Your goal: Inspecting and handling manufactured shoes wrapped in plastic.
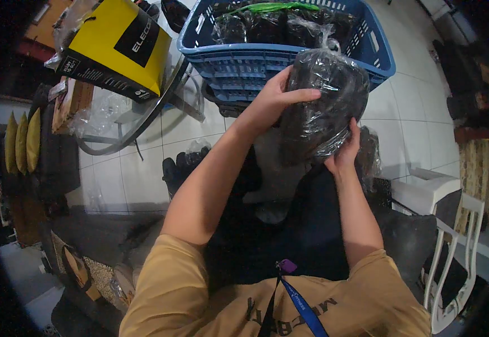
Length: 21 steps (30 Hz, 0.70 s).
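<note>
My left hand [271, 98] is curled over the upper left side of a dark item sealed in a clear plastic bag [323, 106], thumb lying across its front and fingers wrapped behind. My right hand [345, 151] cups the bag from below at its lower right corner, fingers closed around the crinkled plastic. Both hands have firm hold of this one bagged bundle, which I keep raised in the air in front of my chest, just near the front wall of a blue plastic laundry basket [244, 64].

I judge that I am in the middle of handling one packed piece, either checking it or turning it. The next move seems to call for a steady two-handed grip, since the plastic looks slippery and the bundle is bulky.

Both my forearms rise from the lower edge, elbows bent, the left arm reaching up at a slant, the right more upright.

Farther out, the basket holds more dark bagged items [267, 25] and something green on top. To the far left, a yellow and black cardboard box [118, 48] rests on a round glass table [137, 121]. A white chair [452, 247] stands near right on the pale tiled floor [413, 112].
</note>
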Tool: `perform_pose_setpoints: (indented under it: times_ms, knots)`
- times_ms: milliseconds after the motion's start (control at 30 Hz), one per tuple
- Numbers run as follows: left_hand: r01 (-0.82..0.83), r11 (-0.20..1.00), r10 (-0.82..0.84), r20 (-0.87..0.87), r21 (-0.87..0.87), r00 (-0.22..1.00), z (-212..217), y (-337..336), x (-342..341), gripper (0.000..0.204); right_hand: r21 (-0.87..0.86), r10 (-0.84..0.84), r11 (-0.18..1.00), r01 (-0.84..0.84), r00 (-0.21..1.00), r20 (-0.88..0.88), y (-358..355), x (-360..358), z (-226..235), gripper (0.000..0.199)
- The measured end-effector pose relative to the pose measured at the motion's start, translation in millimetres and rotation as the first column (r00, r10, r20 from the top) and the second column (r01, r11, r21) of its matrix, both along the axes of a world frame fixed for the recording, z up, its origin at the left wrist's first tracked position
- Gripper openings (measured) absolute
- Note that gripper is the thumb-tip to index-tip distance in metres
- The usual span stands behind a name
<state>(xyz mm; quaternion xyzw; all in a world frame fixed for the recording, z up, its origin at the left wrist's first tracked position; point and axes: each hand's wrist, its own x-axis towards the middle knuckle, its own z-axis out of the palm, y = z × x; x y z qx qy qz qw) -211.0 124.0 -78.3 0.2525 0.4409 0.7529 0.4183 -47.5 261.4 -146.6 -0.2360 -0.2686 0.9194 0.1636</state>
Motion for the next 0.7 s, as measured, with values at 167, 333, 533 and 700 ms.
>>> perform_pose_setpoints:
  times_ms: [167,333,533,700]
  knots:
    - [0.013,1.000,-0.013,-0.021,0.006,1.000,0,-1,-1,0.060,0.034,0.061,0.998,-0.060,0.997,-0.042,0,1,-4,0.068]
    - [0.008,0.999,-0.009,-0.010,-0.043,1.000,0,-2,0,0.054,0.068,0.040,0.997,-0.040,0.999,-0.005,-3,3,-8,0.063]
    - [-0.003,0.999,0.003,-0.010,-0.047,1.000,-2,-2,-1,0.049,0.145,0.063,0.986,-0.077,0.993,0.104,-5,3,-19,0.067]
    - [-0.072,0.993,0.063,-0.091,-0.097,0.994,-2,-1,0,0.052,0.224,0.161,0.956,-0.188,0.978,0.134,-7,5,-29,0.064]
